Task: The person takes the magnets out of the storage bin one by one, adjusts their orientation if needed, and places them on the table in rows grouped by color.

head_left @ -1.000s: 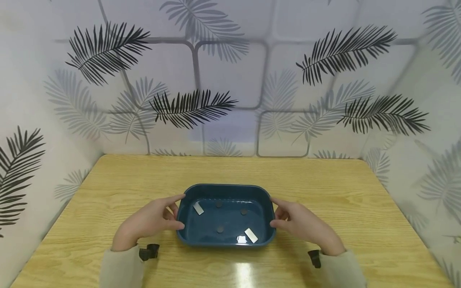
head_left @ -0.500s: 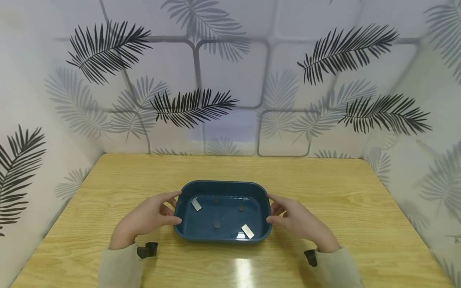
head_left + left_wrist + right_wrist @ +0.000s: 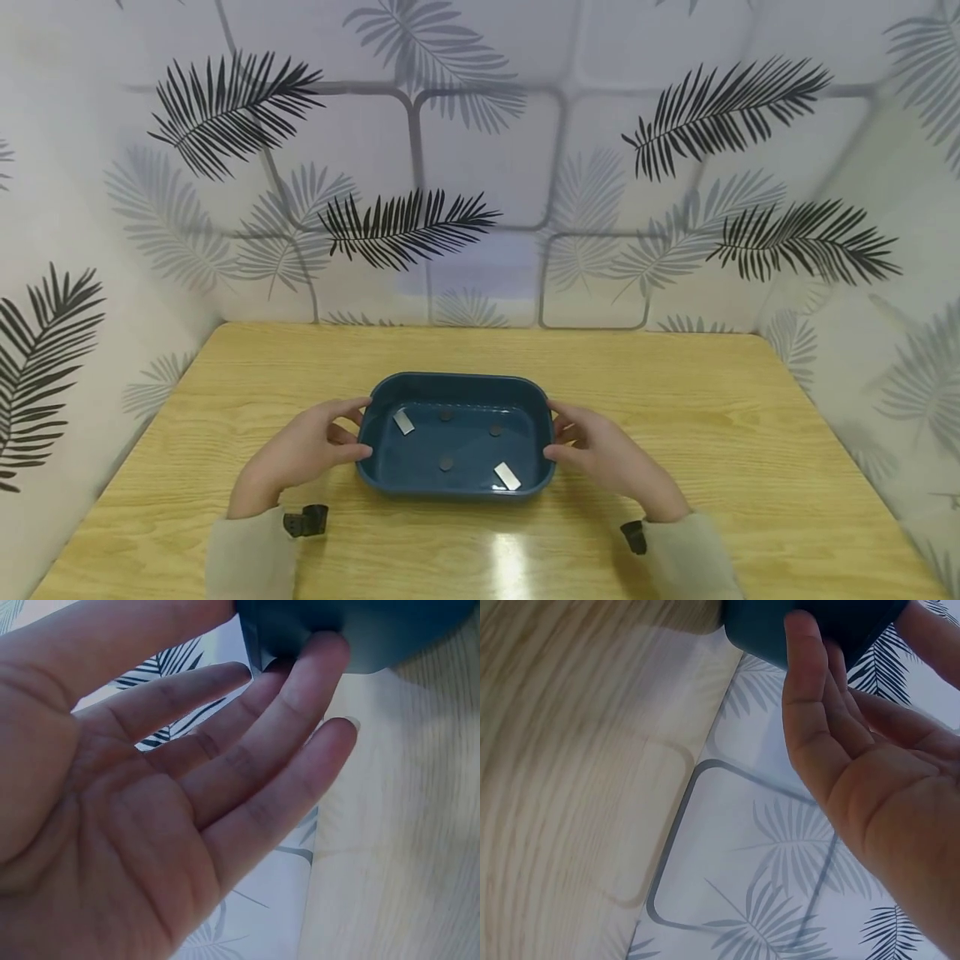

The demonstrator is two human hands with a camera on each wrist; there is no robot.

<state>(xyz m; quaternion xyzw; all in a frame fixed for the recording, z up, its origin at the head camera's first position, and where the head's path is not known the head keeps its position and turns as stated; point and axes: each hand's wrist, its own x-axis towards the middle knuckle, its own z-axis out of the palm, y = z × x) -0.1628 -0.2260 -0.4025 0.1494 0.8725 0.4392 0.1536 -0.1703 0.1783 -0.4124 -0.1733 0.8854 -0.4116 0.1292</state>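
A dark blue rectangular tray (image 3: pixel 457 493) with rounded corners is held between both hands over the wooden table. My left hand (image 3: pixel 311 450) grips its left end, thumb at the near side and index finger at the far corner; the other fingers touch the outer wall, as the left wrist view of the tray (image 3: pixel 375 634) shows. At the opposite end my right hand (image 3: pixel 607 458) holds it the same way. Inside lie two pale rectangular pieces, one at the left (image 3: pixel 403 422) and one at the near right (image 3: pixel 507 476), plus three small dark discs, including one disc (image 3: pixel 446 463) near the middle.
The wooden table (image 3: pixel 675 375) runs back to a wall (image 3: pixel 480 150) with leaf-patterned covering, which also closes in both sides. A dark wrist mount (image 3: pixel 306 521) sits at the left sleeve, another mount (image 3: pixel 633 537) at the right.
Both hands have carried the tray a little to the left and slightly farther back. The pieces and discs keep their places inside it, and the grip looks unchanged.
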